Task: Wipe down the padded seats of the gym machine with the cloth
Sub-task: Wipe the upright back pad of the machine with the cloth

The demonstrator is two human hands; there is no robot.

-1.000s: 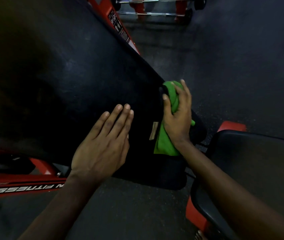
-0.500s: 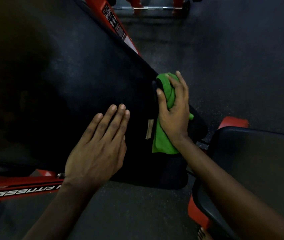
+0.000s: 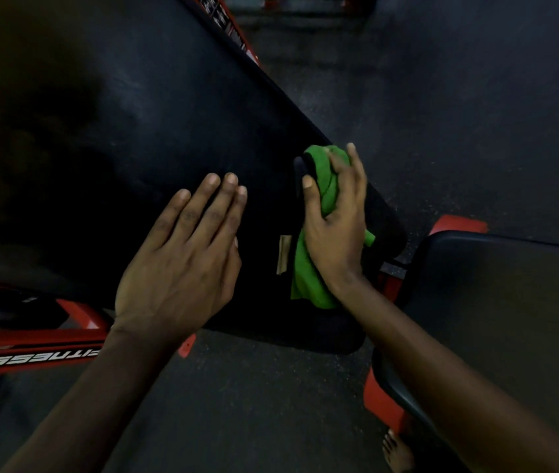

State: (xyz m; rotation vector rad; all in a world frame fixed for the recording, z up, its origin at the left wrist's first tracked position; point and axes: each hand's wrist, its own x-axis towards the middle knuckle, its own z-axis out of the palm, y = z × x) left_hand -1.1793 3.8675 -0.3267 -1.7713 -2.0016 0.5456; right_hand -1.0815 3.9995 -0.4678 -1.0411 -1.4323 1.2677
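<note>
A large black padded back pad [image 3: 141,124] of the gym machine slopes across the left and middle of the view. My left hand [image 3: 182,257] rests flat on its lower part with straight fingers. My right hand [image 3: 337,227] grips a bunched green cloth [image 3: 308,281] and presses it against the pad's right edge, thumb on the pad face. A second black padded seat [image 3: 510,302] lies at the right, under my right forearm.
Red machine frame [image 3: 32,353] with white lettering runs along the lower left. A red bracket [image 3: 458,225] shows behind the right seat. Dark rubber floor [image 3: 441,97] spreads beyond. A bare foot [image 3: 397,455] stands at the bottom right. A small tan tag [image 3: 284,254] sits on the pad.
My right hand has slid the cloth a little farther up the pad's right edge. My left hand stays flat on the pad, and the camera has tilted slightly.
</note>
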